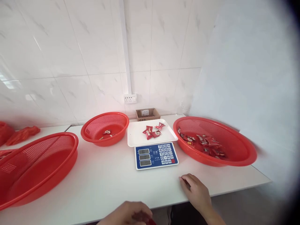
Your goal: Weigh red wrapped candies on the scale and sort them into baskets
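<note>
Looks like you're weighing candies [148,134]; bottom-centre left hand [126,212] grips something red [151,222], can't tell on right hand [198,193]. I'd check the scale [155,157] next.

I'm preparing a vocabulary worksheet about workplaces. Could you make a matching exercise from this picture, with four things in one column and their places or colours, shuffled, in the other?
Things
1. scale
2. cardboard box
3. wall socket
4. right hand

Places and colours
A. on the tiled wall
B. by the near edge of the table
C. has a blue panel
D. just behind the white tray with the wrapped packets

Right pairs
1-C, 2-D, 3-A, 4-B
</note>
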`<state>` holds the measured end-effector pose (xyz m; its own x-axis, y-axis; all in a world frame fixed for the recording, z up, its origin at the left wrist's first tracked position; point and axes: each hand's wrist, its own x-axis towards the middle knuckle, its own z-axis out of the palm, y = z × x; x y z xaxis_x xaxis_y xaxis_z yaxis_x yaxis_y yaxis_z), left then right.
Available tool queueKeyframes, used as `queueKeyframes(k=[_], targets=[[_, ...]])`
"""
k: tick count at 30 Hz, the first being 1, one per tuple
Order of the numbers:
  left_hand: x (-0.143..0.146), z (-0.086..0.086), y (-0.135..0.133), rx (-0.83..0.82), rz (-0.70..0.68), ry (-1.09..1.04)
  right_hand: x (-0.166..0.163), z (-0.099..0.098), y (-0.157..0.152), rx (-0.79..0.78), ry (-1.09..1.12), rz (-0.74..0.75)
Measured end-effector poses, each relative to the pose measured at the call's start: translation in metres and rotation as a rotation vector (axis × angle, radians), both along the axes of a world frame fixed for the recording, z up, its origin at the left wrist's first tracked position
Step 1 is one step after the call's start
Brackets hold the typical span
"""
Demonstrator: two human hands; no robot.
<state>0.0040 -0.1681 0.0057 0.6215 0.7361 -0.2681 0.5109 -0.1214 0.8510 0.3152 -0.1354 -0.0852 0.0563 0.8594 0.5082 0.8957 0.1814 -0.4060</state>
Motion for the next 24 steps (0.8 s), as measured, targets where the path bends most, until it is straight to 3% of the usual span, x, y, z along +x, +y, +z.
queueKeyframes(k=[2,5,8,11,13,17,20,24], targets=[[-0.003,0.016,0.018,0.041,0.079,-0.092,-0.002,0.006,0.000,-0.045,0.083,-0.001],[-0.009,0.029,0.050,0.210,0.319,-0.192,-0.010,0.026,0.006,-0.098,0.241,0.021],[-0.018,0.027,0.079,0.365,0.497,-0.201,-0.021,0.061,0.032,-0.056,0.273,0.089],[-0.025,0.017,0.096,0.425,0.583,-0.241,-0.035,0.098,0.081,0.045,0.191,0.177],[-0.029,0.010,0.102,0.461,0.621,-0.247,-0.045,0.114,0.118,0.023,0.084,0.240],[-0.033,-0.003,0.107,0.476,0.672,-0.226,-0.059,0.121,0.170,-0.178,-0.090,0.287],[-0.035,-0.010,0.111,0.462,0.693,-0.230,-0.058,0.116,0.182,-0.303,-0.136,0.305],[-0.036,-0.016,0.114,0.456,0.717,-0.256,-0.047,0.119,0.188,-0.276,-0.119,0.206]])
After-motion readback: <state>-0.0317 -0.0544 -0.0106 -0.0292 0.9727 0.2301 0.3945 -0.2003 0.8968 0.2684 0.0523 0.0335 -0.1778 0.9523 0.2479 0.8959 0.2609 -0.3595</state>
